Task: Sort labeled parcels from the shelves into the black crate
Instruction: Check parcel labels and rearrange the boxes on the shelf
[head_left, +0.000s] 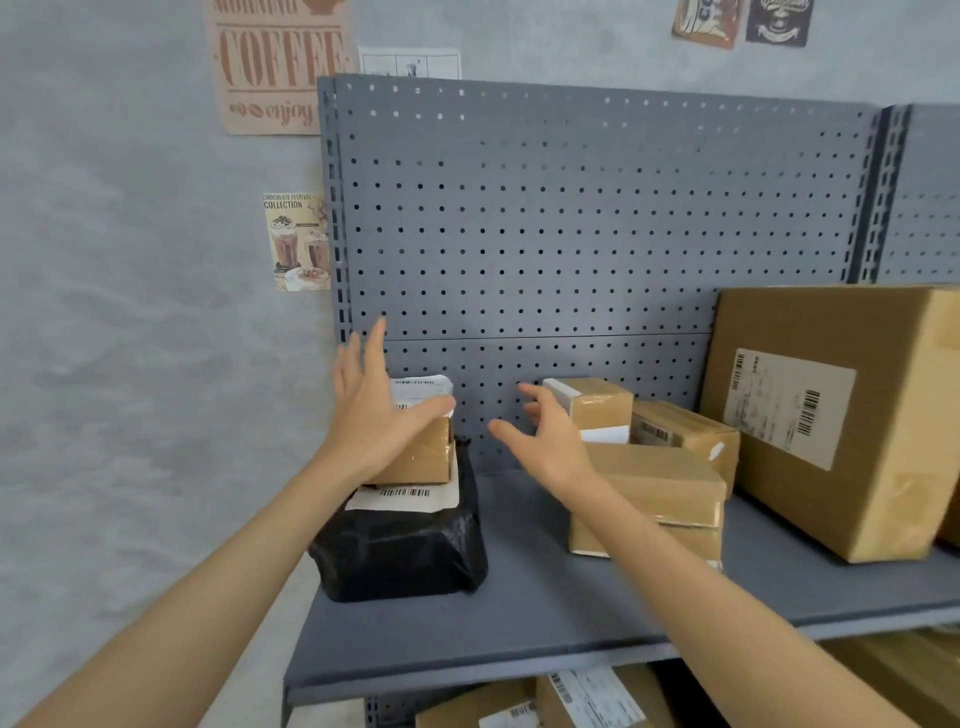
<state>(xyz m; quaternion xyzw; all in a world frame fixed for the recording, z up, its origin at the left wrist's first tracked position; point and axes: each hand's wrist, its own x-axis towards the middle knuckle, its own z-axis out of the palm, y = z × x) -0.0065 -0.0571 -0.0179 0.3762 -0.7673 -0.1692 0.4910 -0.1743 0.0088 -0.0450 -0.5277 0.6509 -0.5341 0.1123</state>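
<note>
On the grey shelf (519, 603) a small brown parcel (423, 457) with a white label sits on top of a black-wrapped parcel (400, 551) at the left. My left hand (371, 410) is spread open against the small parcel's left side, thumb lying across its label. My right hand (545, 436) hovers open between the two stacks, fingers loosely bent, holding nothing. Just right of it lies a stack of brown parcels (660, 488) with a small taped box (597, 402) behind. The black crate is out of view.
A large labeled cardboard box (841, 415) fills the shelf's right end. The grey pegboard back panel (571, 218) rises behind. More labeled parcels (587, 696) lie on the shelf below. A grey wall with posters stands at the left.
</note>
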